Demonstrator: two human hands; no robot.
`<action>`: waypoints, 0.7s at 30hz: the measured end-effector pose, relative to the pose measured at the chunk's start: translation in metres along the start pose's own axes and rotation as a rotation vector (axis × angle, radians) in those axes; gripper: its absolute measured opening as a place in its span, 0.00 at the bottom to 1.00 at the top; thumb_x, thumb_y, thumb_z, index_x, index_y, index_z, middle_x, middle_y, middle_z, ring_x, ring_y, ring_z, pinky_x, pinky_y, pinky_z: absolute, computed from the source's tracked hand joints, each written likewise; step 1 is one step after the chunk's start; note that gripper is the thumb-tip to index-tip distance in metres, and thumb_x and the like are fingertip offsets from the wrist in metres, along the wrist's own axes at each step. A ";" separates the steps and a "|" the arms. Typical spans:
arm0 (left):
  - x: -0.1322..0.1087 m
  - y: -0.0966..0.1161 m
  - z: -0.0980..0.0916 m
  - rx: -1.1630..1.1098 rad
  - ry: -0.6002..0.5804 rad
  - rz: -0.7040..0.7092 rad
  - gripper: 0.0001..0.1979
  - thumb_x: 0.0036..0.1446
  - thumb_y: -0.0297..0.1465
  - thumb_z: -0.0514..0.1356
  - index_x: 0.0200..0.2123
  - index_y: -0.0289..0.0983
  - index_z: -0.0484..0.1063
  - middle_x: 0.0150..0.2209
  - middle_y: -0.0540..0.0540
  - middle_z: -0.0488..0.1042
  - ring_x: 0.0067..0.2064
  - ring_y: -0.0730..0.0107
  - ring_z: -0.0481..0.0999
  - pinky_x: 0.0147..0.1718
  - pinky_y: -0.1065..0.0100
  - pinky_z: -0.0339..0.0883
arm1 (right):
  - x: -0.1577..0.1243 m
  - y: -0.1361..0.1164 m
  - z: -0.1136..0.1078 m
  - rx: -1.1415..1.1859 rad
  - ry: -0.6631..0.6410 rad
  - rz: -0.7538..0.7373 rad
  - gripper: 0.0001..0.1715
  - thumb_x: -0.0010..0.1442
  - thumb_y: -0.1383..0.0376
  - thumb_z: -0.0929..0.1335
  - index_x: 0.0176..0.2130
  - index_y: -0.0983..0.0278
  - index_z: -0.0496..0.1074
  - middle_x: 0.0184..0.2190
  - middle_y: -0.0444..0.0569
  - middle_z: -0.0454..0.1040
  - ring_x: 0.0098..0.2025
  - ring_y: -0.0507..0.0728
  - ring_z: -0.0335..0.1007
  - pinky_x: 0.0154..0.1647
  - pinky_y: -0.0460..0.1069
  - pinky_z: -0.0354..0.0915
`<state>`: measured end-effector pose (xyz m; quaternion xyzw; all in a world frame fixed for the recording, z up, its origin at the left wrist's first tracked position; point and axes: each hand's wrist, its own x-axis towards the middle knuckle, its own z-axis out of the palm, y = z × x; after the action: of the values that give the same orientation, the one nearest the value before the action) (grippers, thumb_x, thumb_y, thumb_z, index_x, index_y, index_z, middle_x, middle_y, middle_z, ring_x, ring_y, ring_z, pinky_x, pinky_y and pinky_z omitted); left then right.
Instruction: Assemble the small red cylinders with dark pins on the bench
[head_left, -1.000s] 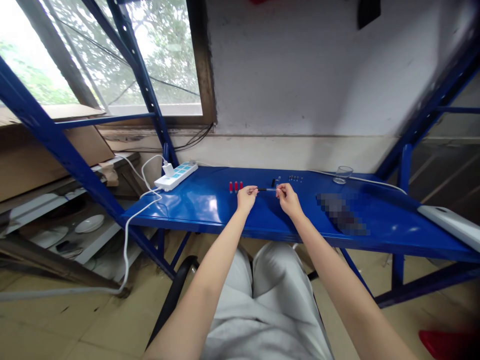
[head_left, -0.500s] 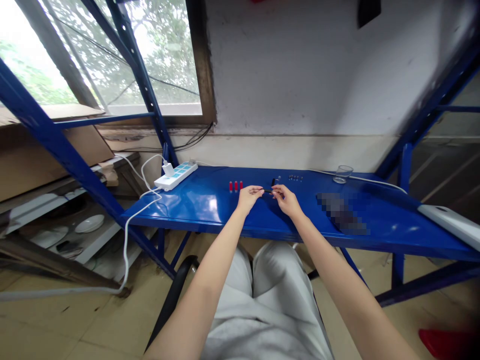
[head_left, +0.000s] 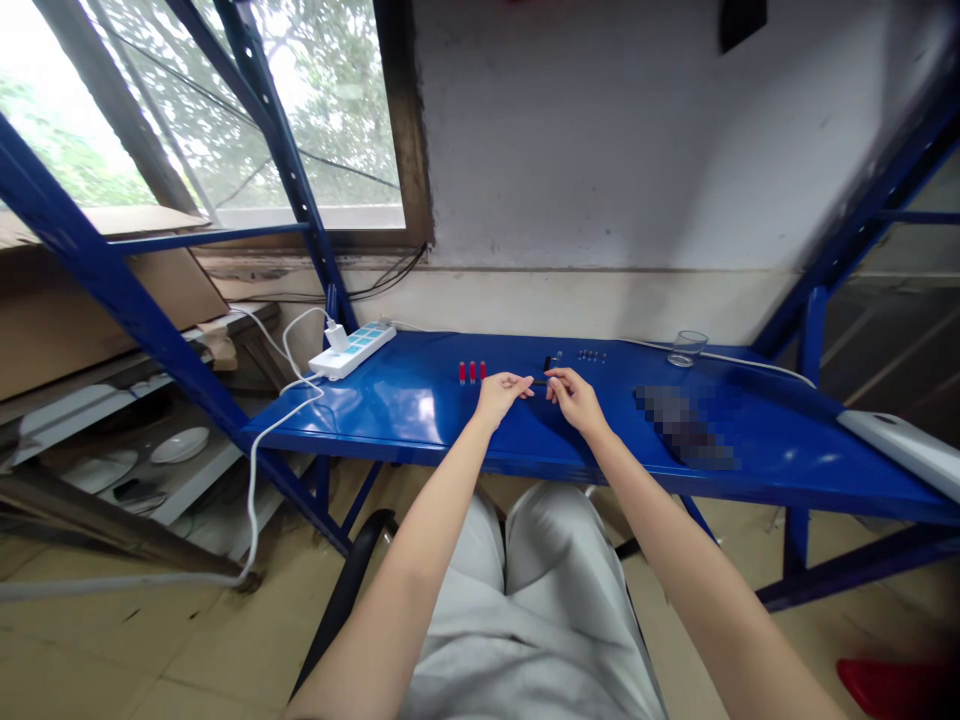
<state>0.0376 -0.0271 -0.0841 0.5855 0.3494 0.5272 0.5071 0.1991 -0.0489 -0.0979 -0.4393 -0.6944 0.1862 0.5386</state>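
Note:
Over the middle of the blue metal shelf, my left hand and my right hand pinch the two ends of a small thin dark rod-like piece. Both hands have their fingers closed on it, and they are close together. Three small red parts stand in a row just left of my left hand. A small dark part and a row of tiny dark pieces lie behind my right hand.
A white power strip with a plugged-in charger and white cable sits at the shelf's back left. A small clear glass stands at the back right. A blurred patch lies right of my hands. Blue rack posts flank the shelf.
My hands have drawn closer together along the thin dark piece, the gap between them shrinking. The rest of the shelf is unchanged.

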 end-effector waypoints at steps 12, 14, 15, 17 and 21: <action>0.001 -0.004 0.001 0.002 -0.036 0.039 0.15 0.41 0.38 0.65 0.25 0.31 0.72 0.22 0.44 0.75 0.26 0.72 0.73 0.32 0.68 0.65 | 0.000 0.006 0.000 -0.024 -0.015 -0.020 0.19 0.60 0.53 0.58 0.42 0.63 0.66 0.22 0.44 0.67 0.24 0.51 0.64 0.29 0.47 0.62; 0.001 -0.004 0.001 0.010 -0.039 0.044 0.15 0.41 0.38 0.65 0.26 0.31 0.72 0.23 0.44 0.75 0.26 0.72 0.73 0.32 0.68 0.65 | 0.000 0.006 0.000 -0.031 -0.020 -0.027 0.19 0.60 0.53 0.58 0.42 0.63 0.66 0.22 0.44 0.67 0.24 0.51 0.64 0.29 0.47 0.62; 0.001 -0.005 0.001 0.014 -0.041 0.045 0.15 0.41 0.38 0.65 0.26 0.31 0.71 0.23 0.44 0.75 0.26 0.72 0.73 0.32 0.68 0.65 | 0.000 0.006 0.000 -0.034 -0.021 -0.028 0.19 0.60 0.53 0.58 0.42 0.63 0.66 0.22 0.44 0.67 0.24 0.51 0.64 0.29 0.47 0.62; 0.002 -0.006 0.001 0.024 -0.046 0.046 0.14 0.42 0.38 0.65 0.26 0.31 0.71 0.23 0.44 0.75 0.27 0.72 0.73 0.32 0.68 0.65 | 0.000 0.006 0.000 -0.043 -0.025 -0.027 0.19 0.60 0.53 0.58 0.42 0.63 0.66 0.22 0.44 0.67 0.24 0.51 0.64 0.29 0.47 0.62; 0.002 -0.005 0.001 0.057 -0.049 0.050 0.14 0.42 0.38 0.65 0.26 0.31 0.71 0.22 0.44 0.74 0.26 0.72 0.73 0.32 0.69 0.65 | 0.000 0.005 0.000 -0.068 -0.033 -0.024 0.20 0.60 0.53 0.58 0.42 0.63 0.67 0.22 0.44 0.68 0.24 0.51 0.64 0.30 0.47 0.62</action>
<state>0.0394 -0.0244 -0.0887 0.6209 0.3369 0.5154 0.4852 0.2011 -0.0462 -0.1020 -0.4458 -0.7143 0.1634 0.5141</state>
